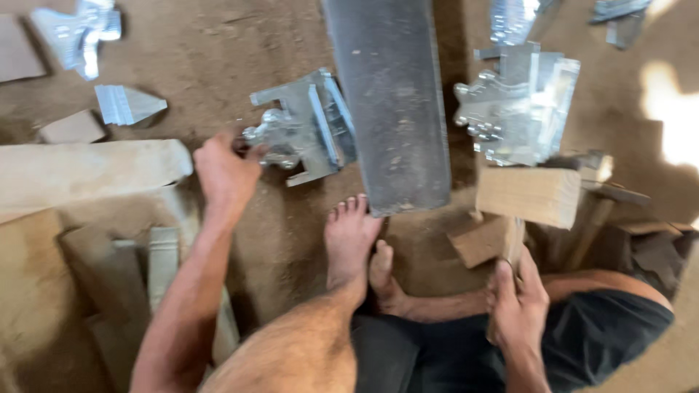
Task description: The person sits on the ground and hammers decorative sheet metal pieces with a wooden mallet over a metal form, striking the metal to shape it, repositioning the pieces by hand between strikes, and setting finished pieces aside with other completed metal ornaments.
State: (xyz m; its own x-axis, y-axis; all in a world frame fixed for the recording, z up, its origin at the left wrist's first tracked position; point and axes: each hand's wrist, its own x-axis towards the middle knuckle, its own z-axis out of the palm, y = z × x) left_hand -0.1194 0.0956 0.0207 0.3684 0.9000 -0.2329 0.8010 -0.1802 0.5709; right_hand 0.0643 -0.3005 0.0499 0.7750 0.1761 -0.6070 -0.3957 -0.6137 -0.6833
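Observation:
My left hand (224, 171) reaches out over the dirt floor and its fingers touch the near edge of a stack of shiny cut metal brackets (306, 127). My right hand (518, 295) is closed around the wooden handle of a mallet whose wooden block head (528, 195) stands up near my knee. A long dark metal bar (389, 94) lies on the ground between the two hands, its near end just beyond my bare foot (349, 236). A second pile of shiny metal brackets (520, 109) sits to the right of the bar.
Wooden planks and blocks (80, 171) lie at the left. Loose metal pieces (127, 104) are scattered at the upper left and upper right (619, 14). Wood offcuts (480, 240) and a hammer-like tool (604, 196) sit at the right.

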